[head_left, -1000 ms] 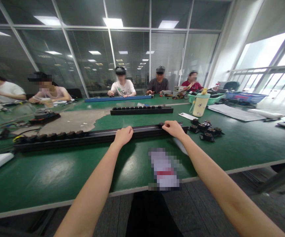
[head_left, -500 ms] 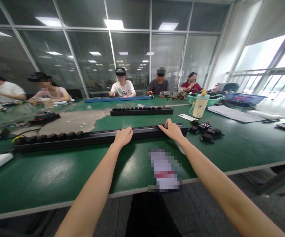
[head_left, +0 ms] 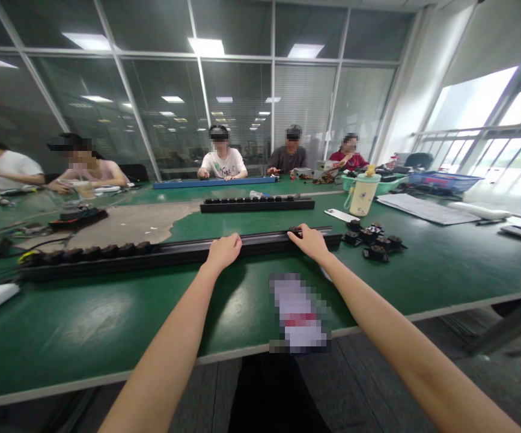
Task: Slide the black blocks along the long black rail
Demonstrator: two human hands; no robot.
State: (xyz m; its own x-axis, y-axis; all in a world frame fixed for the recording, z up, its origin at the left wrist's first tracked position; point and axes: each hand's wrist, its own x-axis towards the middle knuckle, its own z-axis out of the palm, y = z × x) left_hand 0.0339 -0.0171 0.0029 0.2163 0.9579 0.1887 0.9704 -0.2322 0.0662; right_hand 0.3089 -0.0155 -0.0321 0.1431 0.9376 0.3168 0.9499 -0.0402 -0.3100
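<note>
A long black rail (head_left: 260, 242) lies across the green table before me, with a row of small black blocks (head_left: 110, 251) seated on its left part. My left hand (head_left: 225, 250) is closed around the middle of the rail, thumb on the near side. Towards the rail's right end, my right hand (head_left: 310, 242) pinches a single black block (head_left: 294, 230) that sits on the rail; its fingers partly hide it. Several loose black blocks (head_left: 376, 254) lie in a cluster to the right of the rail's end.
Behind stands a second black rail (head_left: 258, 205) bearing blocks. A yellow cup (head_left: 363, 195), a white phone (head_left: 339, 215) and paper sheets (head_left: 416, 209) are to the right. A pixelated packet (head_left: 300, 313) lies at the near edge. Several people sit across the table.
My right hand has shifted slightly left along the rail, and its fingers have changed their hold on the block. The left hand stays in place on the rail. The view has turned slightly.
</note>
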